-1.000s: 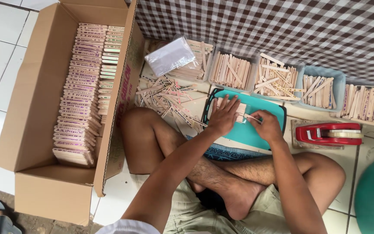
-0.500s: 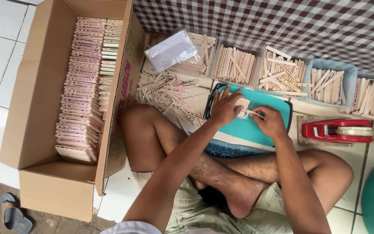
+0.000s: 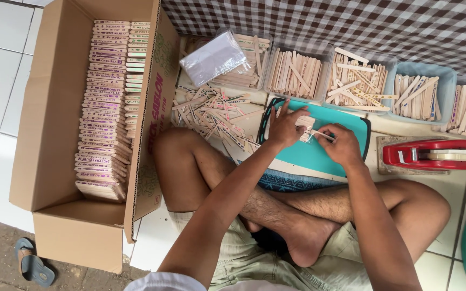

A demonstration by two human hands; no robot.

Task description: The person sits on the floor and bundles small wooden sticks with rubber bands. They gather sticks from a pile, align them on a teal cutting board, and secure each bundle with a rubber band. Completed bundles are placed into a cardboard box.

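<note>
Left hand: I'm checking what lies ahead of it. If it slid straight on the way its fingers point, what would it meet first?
The left hand points up the teal board; first in line looks like the clear tray of wooden sticks just past the board's edge, though depth is unclear.

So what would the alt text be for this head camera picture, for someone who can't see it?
A person sits cross-legged on a tiled floor, left hand and right hand holding a small bundle of wooden sticks over a teal board. Trays of sticks line the far side, with a red tape dispenser and a cardboard box of stacked sticks nearby.
</note>
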